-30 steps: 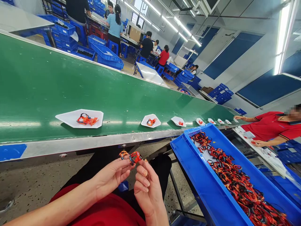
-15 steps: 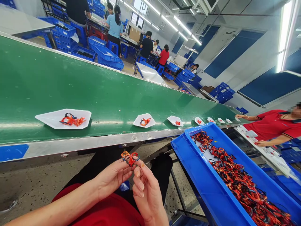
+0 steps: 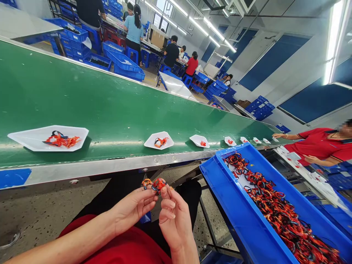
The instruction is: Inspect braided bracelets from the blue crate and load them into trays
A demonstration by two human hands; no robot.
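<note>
"What lay furthest to the left?"

"A green conveyor belt (image 3: 82, 102) ran across the view. A wide white paper tray (image 3: 24, 136) sat on it, carrying a tangle of orange and black cord (image 3: 62, 140). A smaller white tray (image 3: 148, 143) stood further along with a similar tangle, and more trays followed in a row toward the right."

"And the person's hands?"

"They were below the belt's steel edge (image 3: 90, 165), above a dark-clad lap. The left hand (image 3: 132, 209) was nearly closed, with its thumb and fingertips pinching a small bundle of orange-and-black cord loops (image 3: 155, 185). The right hand (image 3: 174, 216) was curled, and its fingertips (image 3: 165, 190) touched the same bundle from the other side."

"What stood right of them?"

"A long blue plastic crate (image 3: 228, 205) stood near the hands, heaped with loose orange-and-black loops (image 3: 277, 209)."

"Was anyone else there?"

"Yes. At the far right, a co-worker in a red shirt (image 3: 321, 145) was at a table (image 3: 302, 179), with one hand (image 3: 312, 159) just above it and the other arm stretched toward the belt."
</note>
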